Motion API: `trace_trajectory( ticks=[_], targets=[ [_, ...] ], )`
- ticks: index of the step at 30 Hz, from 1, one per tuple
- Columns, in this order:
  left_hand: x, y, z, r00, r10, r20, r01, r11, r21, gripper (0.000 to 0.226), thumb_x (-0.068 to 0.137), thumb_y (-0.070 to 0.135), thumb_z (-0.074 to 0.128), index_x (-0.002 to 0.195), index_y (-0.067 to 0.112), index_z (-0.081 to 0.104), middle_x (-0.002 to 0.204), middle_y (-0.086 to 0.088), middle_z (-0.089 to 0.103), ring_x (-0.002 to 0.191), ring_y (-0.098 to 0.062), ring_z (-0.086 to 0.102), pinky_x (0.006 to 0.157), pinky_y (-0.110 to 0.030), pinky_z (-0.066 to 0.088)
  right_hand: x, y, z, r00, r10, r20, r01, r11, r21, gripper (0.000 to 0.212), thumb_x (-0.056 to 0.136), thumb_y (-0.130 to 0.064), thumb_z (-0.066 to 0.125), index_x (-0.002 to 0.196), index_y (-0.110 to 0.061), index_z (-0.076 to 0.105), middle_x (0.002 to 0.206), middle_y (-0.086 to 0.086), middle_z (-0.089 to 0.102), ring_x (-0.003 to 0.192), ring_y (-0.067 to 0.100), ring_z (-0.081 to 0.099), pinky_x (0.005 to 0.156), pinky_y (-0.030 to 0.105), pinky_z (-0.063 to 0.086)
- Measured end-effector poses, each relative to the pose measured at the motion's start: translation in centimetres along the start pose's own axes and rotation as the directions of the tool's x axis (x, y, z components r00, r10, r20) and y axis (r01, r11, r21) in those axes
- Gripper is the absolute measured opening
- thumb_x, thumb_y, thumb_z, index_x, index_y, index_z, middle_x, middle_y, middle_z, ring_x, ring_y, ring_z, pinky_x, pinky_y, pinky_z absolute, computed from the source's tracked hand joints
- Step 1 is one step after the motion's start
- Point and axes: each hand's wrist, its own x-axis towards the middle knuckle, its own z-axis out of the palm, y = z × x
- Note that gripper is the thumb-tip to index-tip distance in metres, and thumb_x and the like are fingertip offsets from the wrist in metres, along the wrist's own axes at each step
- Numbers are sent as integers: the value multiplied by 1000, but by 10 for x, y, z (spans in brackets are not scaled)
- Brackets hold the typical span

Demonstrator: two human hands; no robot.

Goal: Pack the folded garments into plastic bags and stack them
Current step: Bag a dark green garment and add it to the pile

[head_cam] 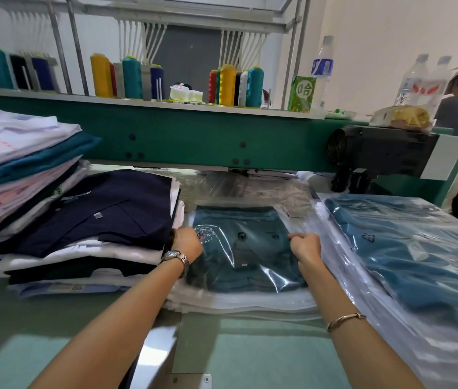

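From the head camera, a folded teal garment (246, 256) lies inside a clear plastic bag (253, 192) at the middle of the green table (250, 360), on top of a flat pile of empty bags (239, 304). The bag's open end reaches away from the person, past the garment, toward the green machine beam (194, 136). The left hand (187, 241), with a wristwatch (176, 257) on it, has its fingers curled and grips the bag's left edge; the right hand (306, 246), above a thin bracelet (345, 321), is curled the same way and pinches the bag's right edge. Just left of the bag sits a stack of unbagged folded garments (82, 265) with a navy one (110, 209) on top, and a taller, mixed pile (14, 153) stands behind that. To the right, touching the pile of bags, lies a stack of packed bags (407, 248) holding teal garments. Thread cones (132, 77), a green carton (302, 94) and water bottles (323, 63) stand on the shelf above the beam.
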Motion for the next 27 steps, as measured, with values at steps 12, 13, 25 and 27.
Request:
trace_trajectory(
  ticks=[12, 13, 25, 27],
  targets=[
    [-3, 6, -20, 990, -112, -88, 53, 862, -505, 13, 87, 0, 56, 88, -8, 67, 100, -23, 69, 86, -34, 64, 75, -38, 49, -13, -26, -10, 992, -124, -35, 124, 992, -14, 46, 85, 9, 43, 114, -12, 71, 120, 4, 67, 72, 8, 58, 71, 26, 50],
    [-2, 8, -24, 987, -119, -108, 46, 853, -521, 18, 86, 0, 54, 72, -1, 65, 87, -17, 68, 77, -29, 61, 71, -37, 48, -15, -32, -11, 988, -149, -34, 148, 989, -18, 45, 85, 9, 43, 113, -12, 72, 120, 4, 68, 83, 14, 64, 76, 28, 52],
    [-15, 41, -87, 963, -118, -241, -134, 567, -812, 30, 82, 5, 55, 56, 18, 61, 58, 5, 54, 64, -11, 48, 62, -25, 41, -21, -124, -59, 949, -307, -75, 316, 935, 161, 19, 79, 6, 52, 80, 9, 71, 91, 23, 71, 98, 23, 64, 73, 39, 56],
    [-26, 59, -93, 958, -84, -275, -202, 481, -853, 24, 86, 8, 58, 65, 16, 66, 59, 5, 53, 65, -10, 48, 62, -24, 41, -22, -137, -85, 944, -317, -96, 330, 921, 205, 20, 82, 6, 53, 81, 5, 73, 97, 22, 71, 76, 14, 63, 70, 29, 54]
  ],
)
